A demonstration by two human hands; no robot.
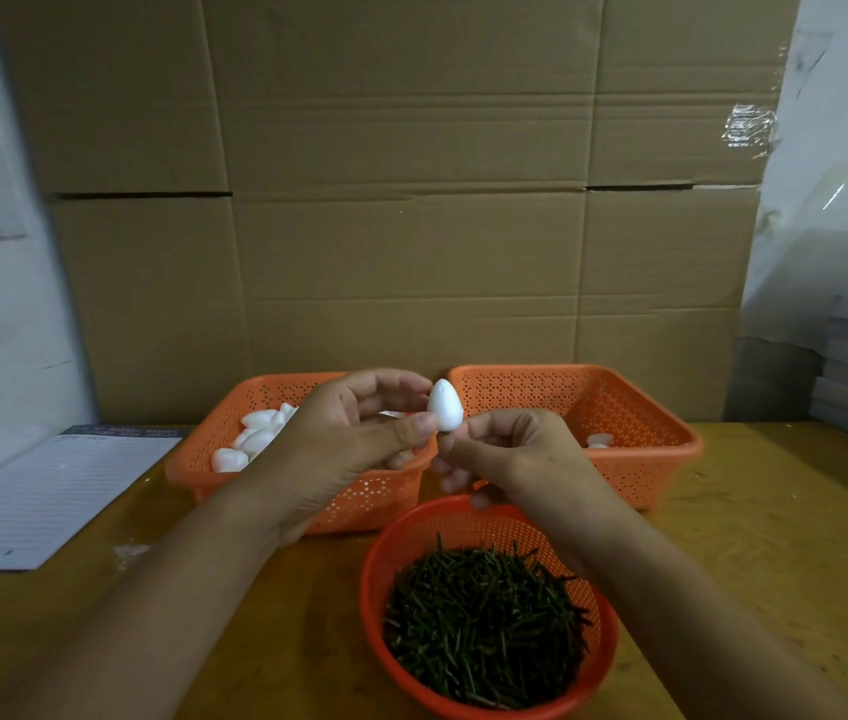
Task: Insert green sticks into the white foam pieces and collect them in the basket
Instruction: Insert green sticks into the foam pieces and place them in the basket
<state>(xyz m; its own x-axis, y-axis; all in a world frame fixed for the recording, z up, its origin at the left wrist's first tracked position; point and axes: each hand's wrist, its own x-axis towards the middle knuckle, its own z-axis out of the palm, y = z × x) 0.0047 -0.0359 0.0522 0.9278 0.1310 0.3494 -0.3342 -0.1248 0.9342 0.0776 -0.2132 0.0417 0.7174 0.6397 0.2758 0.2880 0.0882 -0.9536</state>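
We pinch a white foam piece [445,403] in our left hand [354,433]; our right hand [510,454] curls just beneath it. The left basket [359,504] holds foam pieces [255,433], the round basket [385,553] green sticks [484,621], and the right basket [635,475] a few white pieces [598,440].

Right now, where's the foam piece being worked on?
In the head view it is mid-frame, above the table: the foam piece is pinched by the left hand, with the right hand just below it, in front of the gap between the two rectangular baskets.

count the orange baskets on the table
3: a rectangular basket at back left holding foam pieces, another at back right, and a round one in front full of green sticks.
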